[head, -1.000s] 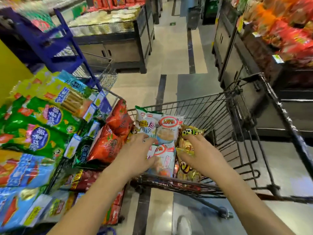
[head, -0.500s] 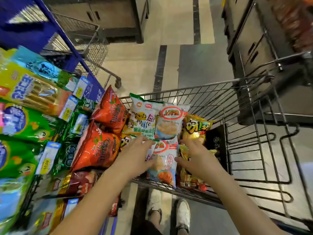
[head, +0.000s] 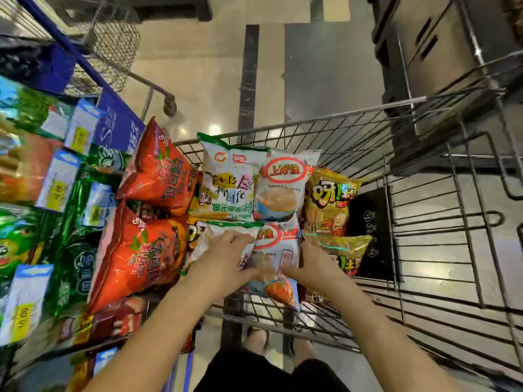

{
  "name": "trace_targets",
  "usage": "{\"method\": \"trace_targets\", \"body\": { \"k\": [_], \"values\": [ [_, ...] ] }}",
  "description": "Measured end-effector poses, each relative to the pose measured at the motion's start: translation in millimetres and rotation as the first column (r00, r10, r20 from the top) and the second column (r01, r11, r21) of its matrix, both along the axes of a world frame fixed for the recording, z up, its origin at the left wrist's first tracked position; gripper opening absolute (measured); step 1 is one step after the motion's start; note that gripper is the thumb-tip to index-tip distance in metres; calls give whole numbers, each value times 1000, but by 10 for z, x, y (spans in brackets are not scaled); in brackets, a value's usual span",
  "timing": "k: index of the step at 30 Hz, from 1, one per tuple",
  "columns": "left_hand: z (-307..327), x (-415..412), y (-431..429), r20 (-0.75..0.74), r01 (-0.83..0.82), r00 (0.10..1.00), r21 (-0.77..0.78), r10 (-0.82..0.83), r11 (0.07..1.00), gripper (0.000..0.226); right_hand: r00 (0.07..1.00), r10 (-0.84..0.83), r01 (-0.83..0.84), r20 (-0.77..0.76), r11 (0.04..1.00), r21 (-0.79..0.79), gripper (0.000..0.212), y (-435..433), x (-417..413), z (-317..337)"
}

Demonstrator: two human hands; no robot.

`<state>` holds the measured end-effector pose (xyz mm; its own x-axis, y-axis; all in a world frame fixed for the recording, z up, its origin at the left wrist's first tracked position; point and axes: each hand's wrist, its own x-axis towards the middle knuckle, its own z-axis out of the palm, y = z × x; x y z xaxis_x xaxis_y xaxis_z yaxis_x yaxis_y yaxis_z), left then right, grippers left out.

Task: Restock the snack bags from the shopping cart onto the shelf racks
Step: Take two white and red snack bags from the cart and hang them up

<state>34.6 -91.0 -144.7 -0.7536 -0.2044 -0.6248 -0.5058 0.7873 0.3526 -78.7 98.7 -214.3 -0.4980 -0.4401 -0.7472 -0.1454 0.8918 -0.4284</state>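
Note:
The wire shopping cart (head: pixel 311 128) holds several snack bags. A white bag with a red oval logo (head: pixel 278 250) lies nearest me, and both hands are on it. My left hand (head: pixel 226 261) pinches its left edge, thumb on the front. My right hand (head: pixel 314 264) holds its right edge with the thumb on the bag. Behind it stand a second red-oval bag (head: pixel 283 185) and a white bag with green trim (head: pixel 226 188). Yellow bags (head: pixel 328 199) sit to the right. The shelf rack (head: pixel 56 193) on the left carries orange bags (head: pixel 141 256) and green bags.
Price tags (head: pixel 56 182) hang along the rack's edges. A second wire cart (head: pixel 113 43) stands at the far left, and a dark cabinet (head: pixel 438 52) is at the far right. Tiled aisle floor (head: pixel 198 66) runs ahead. My feet show below the cart.
The view has tilted further down toward the cart. Both hands have closed in on the nearest red-oval bag, the left thumb and right thumb now on its front.

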Motion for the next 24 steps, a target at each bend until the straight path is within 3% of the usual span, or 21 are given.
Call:
{"method": "trace_targets", "body": {
  "k": [3, 9, 13, 17, 24],
  "values": [
    [-64, 13, 8, -22, -33, 999, 19, 33, 999, 71, 999, -17, 15, 31, 998, 67, 89, -92, 0, -239],
    [-168, 68, 43, -44, -68, 997, 44, 70, 997, 66, 911, -344, 330, 226, 939, 100, 118, -264, 16, -571],
    [-211, 93, 47, -36, -80, 996, 65, 83, 995, 66, 844, -481, 470, 238, 876, 108, 106, -336, 90, -795],
    [-227, 90, 34, -39, -110, 993, 86, 114, 990, 68, 822, -522, 533, 228, 846, 11, 66, -315, 141, -877],
    [-189, 37, 10, 36, -130, 991, 101, 127, 986, 74, 816, -549, 561, 180, 828, -20, 83, -273, 161, -722]
  ]
}}
